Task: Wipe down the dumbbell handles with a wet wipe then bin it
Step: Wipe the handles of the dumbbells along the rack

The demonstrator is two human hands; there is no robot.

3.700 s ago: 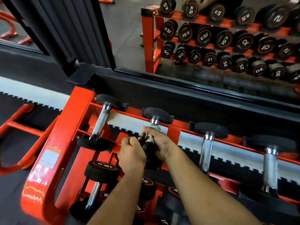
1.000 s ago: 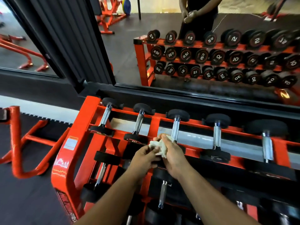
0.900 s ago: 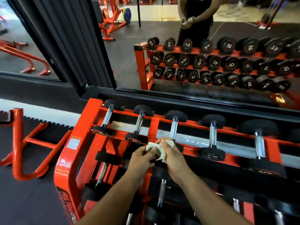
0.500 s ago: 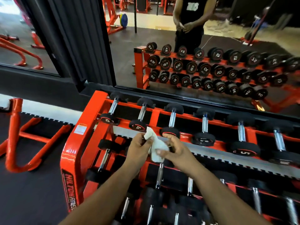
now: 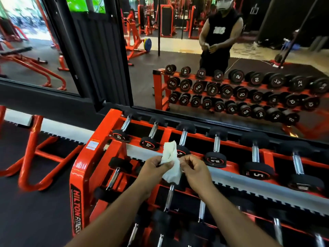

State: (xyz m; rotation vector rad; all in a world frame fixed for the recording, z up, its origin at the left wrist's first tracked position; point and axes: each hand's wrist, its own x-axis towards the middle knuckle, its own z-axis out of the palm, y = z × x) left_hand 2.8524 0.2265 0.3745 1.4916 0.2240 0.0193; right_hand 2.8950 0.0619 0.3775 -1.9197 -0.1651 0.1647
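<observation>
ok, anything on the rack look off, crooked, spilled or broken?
Nothing stands out. The black dumbbells with chrome handles sit evenly in the orange steel rack. The crumpled white wet wipe is off the rack, pinched between the left hand and right hand.

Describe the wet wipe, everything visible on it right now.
The wet wipe is a white, crumpled sheet, soft and creased, looking like thin cloth or paper. It is held up in the air above the orange dumbbell rack, touching no dumbbell. The left hand pinches its left side near the middle; the right hand touches its right edge. One rumpled end sticks up above the hands, the other hangs below them. Wetness cannot be judged.
</observation>
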